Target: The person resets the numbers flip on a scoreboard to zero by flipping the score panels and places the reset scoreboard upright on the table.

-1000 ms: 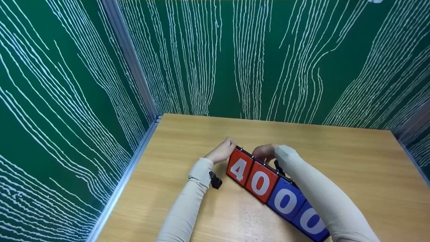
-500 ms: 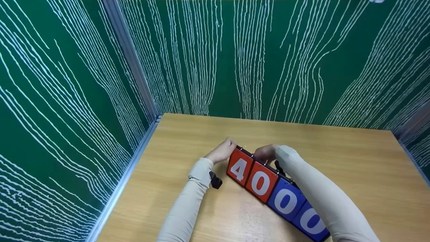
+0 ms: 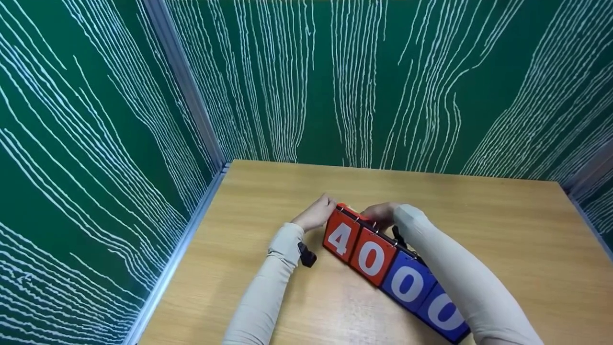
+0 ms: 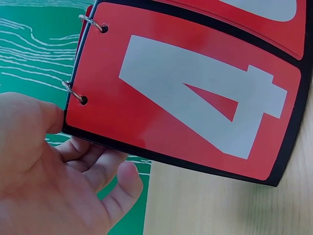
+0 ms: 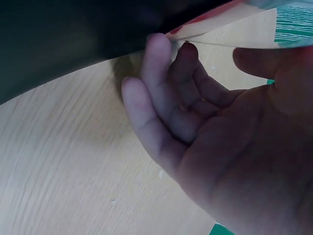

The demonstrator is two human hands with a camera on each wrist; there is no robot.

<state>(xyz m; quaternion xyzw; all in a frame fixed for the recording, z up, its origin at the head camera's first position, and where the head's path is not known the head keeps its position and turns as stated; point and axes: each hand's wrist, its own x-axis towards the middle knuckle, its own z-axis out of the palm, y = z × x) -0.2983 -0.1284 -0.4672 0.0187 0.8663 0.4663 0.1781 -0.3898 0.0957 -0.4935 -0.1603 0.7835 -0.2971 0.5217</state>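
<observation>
A flip scoreboard (image 3: 392,273) slants across the table, its front reading a red 4, a red 0 and two blue 0s. My left hand (image 3: 316,214) grips its left end; in the left wrist view, the thumb is at the corner by the rings and the fingers curl behind the black edge. Behind the top edge, my right hand (image 3: 380,215) holds a red number card (image 3: 352,210) that shows above the 4. Curled right fingers (image 5: 159,93) meet the card's edge beneath the dark back panel (image 5: 73,44) in the right wrist view.
The wooden table (image 3: 268,182) is bounded by green walls (image 3: 297,96) with wavy white lines. A grey metal frame (image 3: 187,76) runs down the left corner. A black strap end (image 3: 307,255) hangs from the left wrist, and my right sleeve covers part of the last blue 0.
A red card has come up behind the scoreboard's top edge, above the 4, at the right hand. The left hand keeps its grip, and the front numbers are the same.
</observation>
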